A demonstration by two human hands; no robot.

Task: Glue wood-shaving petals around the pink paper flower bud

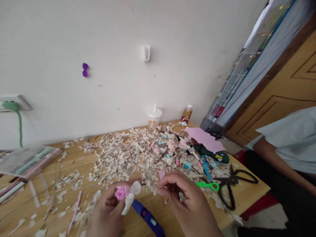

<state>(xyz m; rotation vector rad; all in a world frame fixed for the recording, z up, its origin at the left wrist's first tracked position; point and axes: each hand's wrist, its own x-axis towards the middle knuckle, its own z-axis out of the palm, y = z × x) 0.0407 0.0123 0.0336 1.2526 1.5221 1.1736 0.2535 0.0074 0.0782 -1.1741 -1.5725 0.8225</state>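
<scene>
My left hand (111,207) is closed round a small handmade flower (123,193). The flower has a rolled pink centre and pale white petals on its right side. My right hand (184,200) is held just to the right, thumb and fingers pinched together on a small pale petal (155,191). A piece of pink paper (161,174) shows behind those fingers; whether they touch it I cannot tell. Between and below both hands lies a blue glue gun (148,217) on the wooden table (138,227).
Dried petals (120,154) heap over the table. To the right lie black scissors (229,184), green scissors (208,185), blue scissors (205,168) and pink sheets (204,140). A plastic cup (154,119) and a bottle (187,114) stand by the wall. A person (288,148) sits at right.
</scene>
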